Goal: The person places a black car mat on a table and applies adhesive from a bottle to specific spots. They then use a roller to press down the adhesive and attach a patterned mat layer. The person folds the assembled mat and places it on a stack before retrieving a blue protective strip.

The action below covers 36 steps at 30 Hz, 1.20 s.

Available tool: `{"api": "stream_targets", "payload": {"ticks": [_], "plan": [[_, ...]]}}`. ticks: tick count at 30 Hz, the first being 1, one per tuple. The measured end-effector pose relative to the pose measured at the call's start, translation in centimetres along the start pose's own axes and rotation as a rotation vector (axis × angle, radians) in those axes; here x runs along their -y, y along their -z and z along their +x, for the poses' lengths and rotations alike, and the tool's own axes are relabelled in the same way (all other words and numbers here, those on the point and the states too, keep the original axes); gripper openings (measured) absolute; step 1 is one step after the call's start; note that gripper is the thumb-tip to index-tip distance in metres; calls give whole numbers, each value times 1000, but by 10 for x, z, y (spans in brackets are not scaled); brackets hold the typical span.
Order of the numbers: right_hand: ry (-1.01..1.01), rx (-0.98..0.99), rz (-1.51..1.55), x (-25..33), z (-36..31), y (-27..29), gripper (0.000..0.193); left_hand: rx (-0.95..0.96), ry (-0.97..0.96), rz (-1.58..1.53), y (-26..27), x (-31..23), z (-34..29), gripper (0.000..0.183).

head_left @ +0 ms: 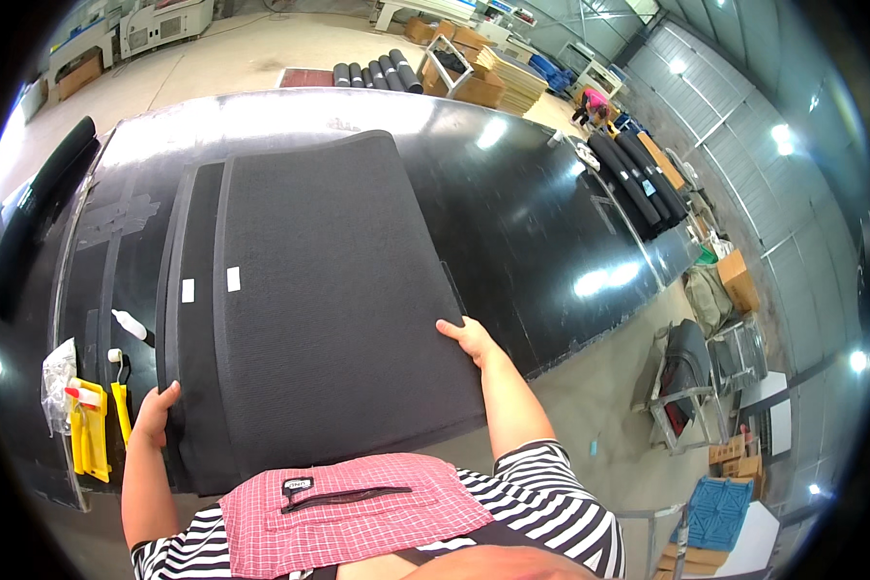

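A wide black mat (pixel 329 290) with a fine texture lies in front of me, its near edge close to my body. More black mats (pixel 201 232) show from beneath its left side, and small white labels (pixel 233 279) are stuck near that side. My left hand (pixel 155 414) is closed on the left edge of the stack, thumb uppermost, its other fingers mostly hidden. On the right edge, my right hand (pixel 469 338) grips the top mat with its thumb lying over the surface. The fingers under that edge are out of sight.
A shiny black table (pixel 532 232) extends beyond the mats. At left lie a white bottle (pixel 130 324), a yellow-handled roller (pixel 120 387), a yellow tray (pixel 89 435) and a clear plastic bag (pixel 58 382). Black rolls (pixel 638 184) rest at the far right; a person (pixel 593 104) bends beyond.
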State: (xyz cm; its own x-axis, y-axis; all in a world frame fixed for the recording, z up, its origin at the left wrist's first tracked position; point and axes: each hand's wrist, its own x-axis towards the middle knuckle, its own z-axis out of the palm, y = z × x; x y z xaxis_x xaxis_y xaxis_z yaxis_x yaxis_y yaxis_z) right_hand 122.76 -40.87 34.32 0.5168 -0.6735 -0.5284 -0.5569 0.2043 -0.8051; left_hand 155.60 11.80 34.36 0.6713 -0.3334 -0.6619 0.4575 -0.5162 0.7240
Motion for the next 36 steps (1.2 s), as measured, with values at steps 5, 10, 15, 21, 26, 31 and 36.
{"api": "stream_targets", "payload": {"ticks": [5,10,15,21,26,31,36], "plan": [[95,-77,-5,-25,20,-1,62,4,-169,-206,-26,11,10,61],[129,-132,-93,-29,18,-6,62,-103,-211,-256,-33,24,19,63],[103,-186,-178,-18,15,-10,72,-111,-138,-266,-33,16,20,64],[87,-121,-110,-28,24,-7,71,-117,-105,-257,-32,10,22,67],[75,-140,-125,-25,25,-10,79,-81,-141,-265,-28,12,26,67],[46,-133,-84,-25,24,-12,87,-44,-171,-256,-24,11,25,68],[33,-138,-83,-20,23,-16,92,-40,-175,-260,-24,13,26,68]]}}
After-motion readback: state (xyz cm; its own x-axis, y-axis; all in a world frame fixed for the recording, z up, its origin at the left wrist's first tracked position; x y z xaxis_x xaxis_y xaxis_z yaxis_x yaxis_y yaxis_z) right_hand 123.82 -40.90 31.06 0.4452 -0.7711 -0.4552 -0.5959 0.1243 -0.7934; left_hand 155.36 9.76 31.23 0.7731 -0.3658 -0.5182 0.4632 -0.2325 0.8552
